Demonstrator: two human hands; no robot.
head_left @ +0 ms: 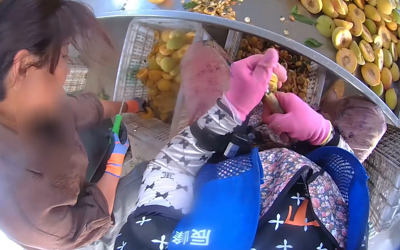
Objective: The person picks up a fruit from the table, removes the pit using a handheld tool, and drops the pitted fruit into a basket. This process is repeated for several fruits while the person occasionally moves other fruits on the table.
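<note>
My left hand [253,82], in a pink glove, is closed around a small yellow piece of peach [273,82], mostly hidden by the fingers. Just below it, my right hand [297,119], also in a pink glove, grips a short hand tool [272,103] with a brownish handle. The tool's upper end meets the fruit, and its tip is hidden. Both hands are close together above my lap, in front of a crate of brown peach pits [296,70]. Halved yellow peaches [344,13] with pits showing lie heaped on the metal table beyond.
A metal table edge [247,27] curves across in front. Pale kernels [214,1] lie on it. A white crate [129,57] holds yellow peach pieces [165,73]. On the left, a co-worker [40,176] in gloves holds a green-handled tool [116,123]. Stacked crates [397,167] stand at right.
</note>
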